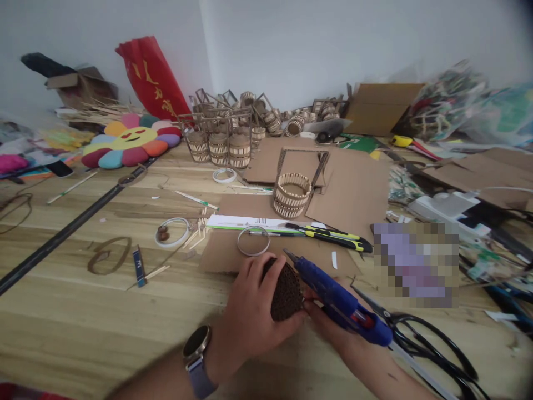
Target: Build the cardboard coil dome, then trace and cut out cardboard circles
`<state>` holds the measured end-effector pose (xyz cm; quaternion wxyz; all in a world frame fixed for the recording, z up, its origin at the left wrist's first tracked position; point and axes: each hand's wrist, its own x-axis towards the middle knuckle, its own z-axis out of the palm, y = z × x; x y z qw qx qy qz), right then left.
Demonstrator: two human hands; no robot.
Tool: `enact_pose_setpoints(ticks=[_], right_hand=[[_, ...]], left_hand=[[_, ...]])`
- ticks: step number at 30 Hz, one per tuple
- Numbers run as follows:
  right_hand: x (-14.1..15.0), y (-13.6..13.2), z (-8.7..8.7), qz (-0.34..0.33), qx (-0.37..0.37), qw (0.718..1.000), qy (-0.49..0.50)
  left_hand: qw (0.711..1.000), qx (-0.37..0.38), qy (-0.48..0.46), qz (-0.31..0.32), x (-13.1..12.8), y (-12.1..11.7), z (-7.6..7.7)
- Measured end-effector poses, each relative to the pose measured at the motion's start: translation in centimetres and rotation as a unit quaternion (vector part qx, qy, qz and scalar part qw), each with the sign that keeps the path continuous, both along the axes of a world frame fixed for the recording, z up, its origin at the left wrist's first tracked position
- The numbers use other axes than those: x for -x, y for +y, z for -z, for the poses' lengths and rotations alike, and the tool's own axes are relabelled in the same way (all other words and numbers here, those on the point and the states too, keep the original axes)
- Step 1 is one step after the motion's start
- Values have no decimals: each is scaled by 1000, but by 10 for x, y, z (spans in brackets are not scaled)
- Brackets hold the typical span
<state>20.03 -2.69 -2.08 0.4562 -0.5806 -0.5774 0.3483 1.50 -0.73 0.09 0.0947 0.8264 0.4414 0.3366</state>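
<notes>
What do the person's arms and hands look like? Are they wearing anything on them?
Both are bare: no gloves or sleeves show. By the left hand there's a watch with a round, dark face and a shiny, pale metal rim. Its strap is greyish purple. The right hand is partly hidden, but no watch shows on that arm.

A craft workshop, judging by the glue gun point(328, 291), scissors point(390, 319) and handmade miniature buckets point(219, 149).

Lower centre — left hand point(252, 311) grips a dark round piece point(285, 297); right hand point(331, 329) at its edge, beneath a blue glue gun point(328, 290); slatted basket point(288, 204) at frame centre.
</notes>
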Motion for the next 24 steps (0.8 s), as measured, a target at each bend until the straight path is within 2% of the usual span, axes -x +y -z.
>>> enact_pose_setpoints(ticks=[10,17,24], right_hand=[[0,6,-19,-42,41,998,16],[-1,4,-18,-60,42,996,51],[3,4,-18,-25,10,999,18]], left_hand=[[1000,-21,2,-1,1,0,6],[999,-39,2,2,1,1,4],[999,-39,4,6,3,-1,2]])
